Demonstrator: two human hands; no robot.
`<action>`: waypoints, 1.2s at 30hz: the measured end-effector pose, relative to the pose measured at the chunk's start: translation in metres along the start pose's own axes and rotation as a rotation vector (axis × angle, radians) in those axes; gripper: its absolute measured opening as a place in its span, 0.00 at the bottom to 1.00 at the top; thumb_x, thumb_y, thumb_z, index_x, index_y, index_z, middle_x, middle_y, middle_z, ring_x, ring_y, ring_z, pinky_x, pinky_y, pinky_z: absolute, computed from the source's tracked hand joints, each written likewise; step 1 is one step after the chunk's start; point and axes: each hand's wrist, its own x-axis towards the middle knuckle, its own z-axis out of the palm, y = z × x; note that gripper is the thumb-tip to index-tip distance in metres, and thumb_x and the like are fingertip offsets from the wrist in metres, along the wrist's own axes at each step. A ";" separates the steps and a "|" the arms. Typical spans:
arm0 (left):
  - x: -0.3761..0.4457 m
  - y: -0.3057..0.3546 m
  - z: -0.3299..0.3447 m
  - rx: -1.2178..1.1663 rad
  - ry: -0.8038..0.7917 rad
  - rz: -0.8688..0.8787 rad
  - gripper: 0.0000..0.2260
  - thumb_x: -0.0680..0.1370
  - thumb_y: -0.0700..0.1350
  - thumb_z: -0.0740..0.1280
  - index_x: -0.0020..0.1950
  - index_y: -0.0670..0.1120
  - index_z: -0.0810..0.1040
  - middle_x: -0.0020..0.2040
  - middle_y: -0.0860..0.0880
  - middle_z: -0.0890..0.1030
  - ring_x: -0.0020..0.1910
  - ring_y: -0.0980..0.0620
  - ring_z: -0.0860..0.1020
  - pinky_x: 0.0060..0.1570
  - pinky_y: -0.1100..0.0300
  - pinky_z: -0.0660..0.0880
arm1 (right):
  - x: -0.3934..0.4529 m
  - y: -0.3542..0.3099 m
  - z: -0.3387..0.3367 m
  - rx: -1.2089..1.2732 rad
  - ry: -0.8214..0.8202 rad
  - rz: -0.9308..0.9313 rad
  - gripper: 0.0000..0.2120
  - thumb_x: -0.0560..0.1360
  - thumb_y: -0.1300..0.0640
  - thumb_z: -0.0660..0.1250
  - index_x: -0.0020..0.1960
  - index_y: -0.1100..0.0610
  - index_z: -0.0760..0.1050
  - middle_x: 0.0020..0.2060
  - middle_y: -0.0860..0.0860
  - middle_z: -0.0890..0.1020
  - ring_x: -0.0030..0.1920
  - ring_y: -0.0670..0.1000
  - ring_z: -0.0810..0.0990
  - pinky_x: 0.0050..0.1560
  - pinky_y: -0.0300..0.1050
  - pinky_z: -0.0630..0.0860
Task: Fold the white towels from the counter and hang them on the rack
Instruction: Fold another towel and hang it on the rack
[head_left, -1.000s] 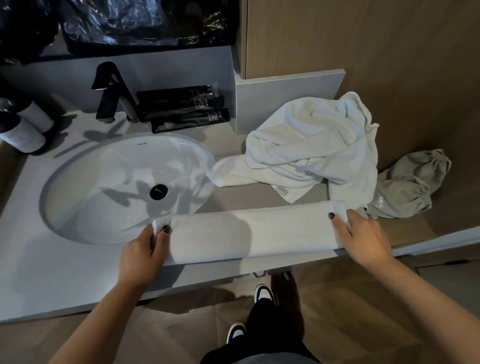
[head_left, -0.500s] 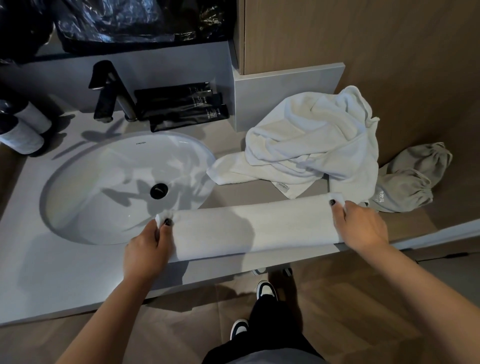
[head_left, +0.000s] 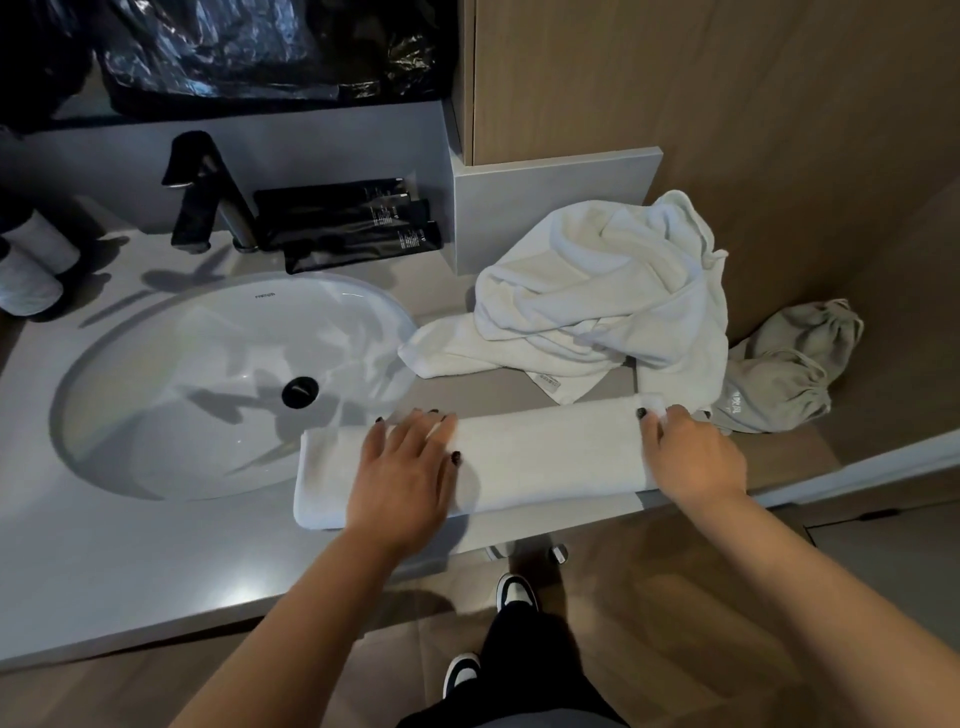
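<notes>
A white towel (head_left: 545, 457), folded into a long strip, lies along the front edge of the grey counter (head_left: 130, 561), its left end over the sink rim. My left hand (head_left: 405, 467) lies flat on the strip with fingers spread, a little in from the left end. My right hand (head_left: 685, 452) pinches the strip's right end between thumb and fingers. A heap of crumpled white towels (head_left: 597, 291) sits behind the strip against the wooden wall. No rack is in view.
An oval white sink (head_left: 208, 374) with a black faucet (head_left: 202, 192) fills the counter's left half. Black toiletry tubes (head_left: 353, 223) lie behind it. A grey-green cloth bag (head_left: 784, 369) sits at the right. White rolls (head_left: 31, 270) stand far left.
My left hand let go of the strip's left end and moved right, now lying flat on the towel. The right hand keeps its pinch on the right end.
</notes>
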 end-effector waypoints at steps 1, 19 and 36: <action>0.002 0.000 0.001 0.005 -0.009 -0.001 0.24 0.82 0.54 0.49 0.72 0.46 0.72 0.67 0.45 0.77 0.68 0.44 0.73 0.69 0.42 0.65 | 0.001 -0.005 -0.002 -0.054 0.083 0.000 0.15 0.81 0.49 0.57 0.53 0.61 0.71 0.48 0.61 0.81 0.51 0.62 0.78 0.46 0.53 0.69; -0.021 -0.038 0.007 0.118 -0.032 -0.133 0.32 0.82 0.63 0.43 0.80 0.45 0.58 0.79 0.45 0.59 0.80 0.48 0.52 0.77 0.52 0.43 | -0.045 -0.079 0.045 -0.104 -0.093 -0.670 0.37 0.79 0.35 0.41 0.80 0.56 0.45 0.80 0.52 0.50 0.79 0.52 0.42 0.77 0.54 0.39; -0.039 -0.071 0.005 0.109 -0.088 -0.207 0.42 0.77 0.71 0.39 0.81 0.41 0.47 0.81 0.43 0.47 0.80 0.48 0.40 0.78 0.48 0.47 | -0.010 0.022 0.029 -0.026 -0.085 -0.418 0.49 0.73 0.26 0.42 0.80 0.59 0.40 0.80 0.55 0.43 0.79 0.51 0.39 0.77 0.49 0.45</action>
